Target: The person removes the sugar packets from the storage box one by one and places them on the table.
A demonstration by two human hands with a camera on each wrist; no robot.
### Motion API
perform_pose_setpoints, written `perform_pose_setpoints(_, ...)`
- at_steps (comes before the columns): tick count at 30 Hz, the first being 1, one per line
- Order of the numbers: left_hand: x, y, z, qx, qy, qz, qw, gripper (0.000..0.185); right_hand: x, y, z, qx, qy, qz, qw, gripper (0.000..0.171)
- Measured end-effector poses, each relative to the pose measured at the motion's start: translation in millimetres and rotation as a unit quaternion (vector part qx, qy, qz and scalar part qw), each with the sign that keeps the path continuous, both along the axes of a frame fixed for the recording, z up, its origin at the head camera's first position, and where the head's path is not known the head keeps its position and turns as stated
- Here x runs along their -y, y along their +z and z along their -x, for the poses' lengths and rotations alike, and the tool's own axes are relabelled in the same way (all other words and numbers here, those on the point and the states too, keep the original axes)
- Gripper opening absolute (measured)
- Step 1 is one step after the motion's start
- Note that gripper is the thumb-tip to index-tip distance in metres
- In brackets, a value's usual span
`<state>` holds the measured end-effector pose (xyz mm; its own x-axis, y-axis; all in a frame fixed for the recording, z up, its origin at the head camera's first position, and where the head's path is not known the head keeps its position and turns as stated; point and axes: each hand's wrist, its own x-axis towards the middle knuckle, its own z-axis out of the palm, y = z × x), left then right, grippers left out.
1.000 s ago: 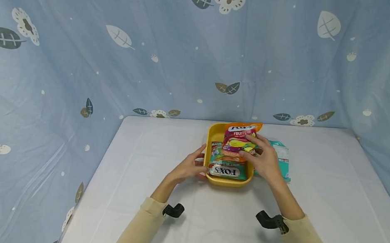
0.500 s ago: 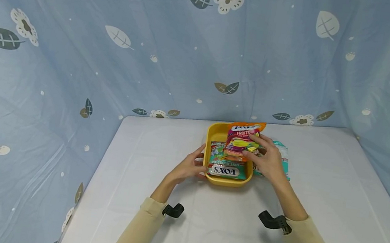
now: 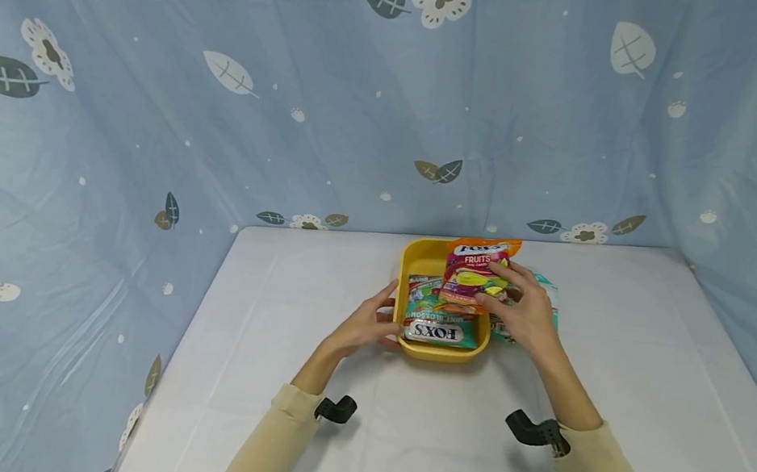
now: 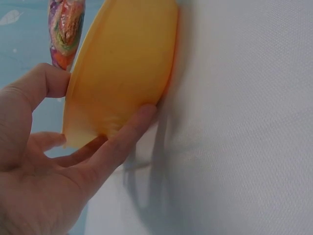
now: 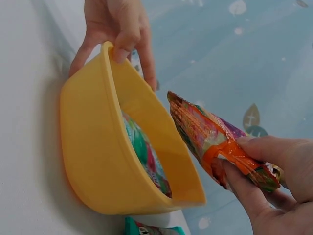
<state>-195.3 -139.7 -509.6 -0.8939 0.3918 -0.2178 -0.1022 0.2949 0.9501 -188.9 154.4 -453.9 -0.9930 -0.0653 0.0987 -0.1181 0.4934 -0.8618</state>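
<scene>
"Where is the orange FRUITS bag [image 3: 474, 275]?"

"Pinched in the right hand [image 3: 525, 313], between thumb and fingers, above the right side of the yellow bin [image 3: 441, 355]."

"And the left hand [image 3: 362, 327]?"

"Its fingers grip the bin's left wall; a green FOX'S bag [image 3: 434, 327] lies inside."

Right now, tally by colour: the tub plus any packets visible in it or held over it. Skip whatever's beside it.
Yellow tub: 1
Green packet, in the tub: 1
Orange-and-purple packet, in the right hand: 1
Total: 3
</scene>
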Motion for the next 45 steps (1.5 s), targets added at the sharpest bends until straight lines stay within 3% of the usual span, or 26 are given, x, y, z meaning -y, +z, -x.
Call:
perform_pose_setpoints(8, -1, -2.0, 0.0, 0.025, -0.003, -0.035, 0.999, 0.092, -1, 2.1, -0.8, -0.01, -0.005, -0.007, 1.0, 0.063)
perform_pose_setpoints(32, -1, 1.1, -0.8, 0.008, -0.007, -0.014, 0.9998, 0.091, -15, 6.4, -4.3, -0.009, -0.015, -0.024, 1.0, 0.065)
perform_pose_setpoints(40, -1, 5.1, -1.4, 0.023, -0.009, -0.025, 0.9994, 0.092, -21, 2.4, -2.5, -0.016, -0.012, -0.009, 1.0, 0.064)
perform_pose_setpoints(45, 0, -0.4, 0.3, 0.015, -0.006, -0.015, 0.9998, 0.092, -24, 0.7, -1.8, -0.02, -0.011, 0.009, 1.0, 0.063)
